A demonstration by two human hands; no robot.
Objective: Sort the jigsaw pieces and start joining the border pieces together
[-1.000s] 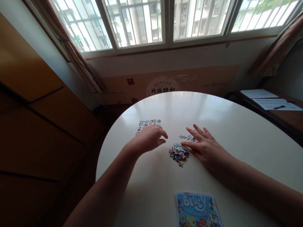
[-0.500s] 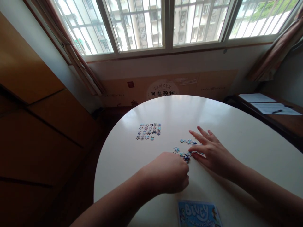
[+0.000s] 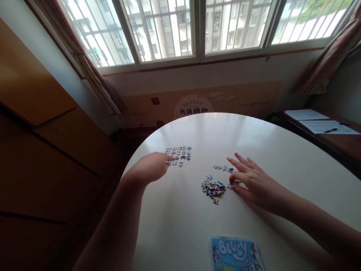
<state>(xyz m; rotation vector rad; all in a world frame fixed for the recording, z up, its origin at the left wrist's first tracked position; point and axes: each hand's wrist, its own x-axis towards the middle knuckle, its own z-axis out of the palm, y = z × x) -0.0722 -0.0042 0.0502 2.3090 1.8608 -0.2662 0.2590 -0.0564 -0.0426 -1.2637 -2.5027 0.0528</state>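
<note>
My left hand (image 3: 153,166) is at the left edge of a block of jigsaw puzzle pieces (image 3: 183,152) laid out in rows. Its index finger reaches over the lower rows, while the other fingers are curled out of sight; whatever they grip is hidden. To the right, my right hand (image 3: 249,177) has thumb and index finger closing around a light blue puzzle piece (image 3: 229,186), with the remaining fingers spread. A loose pile of puzzle pieces (image 3: 213,188) lies between the hands, and a short line of puzzle pieces (image 3: 224,168) sits above it.
A blue Bluey puzzle packet (image 3: 237,253) lies at the near side of the round white table (image 3: 175,226). Papers (image 3: 328,127) with a pen rest on a brown surface at the right. Wooden cabinets (image 3: 50,150) stand at the left, below barred windows.
My left hand has swung from over the pile leftward and away to the laid-out rows, uncovering the pile. My right hand stays nearly in place, its thumb and index finger shifting slightly right.
</note>
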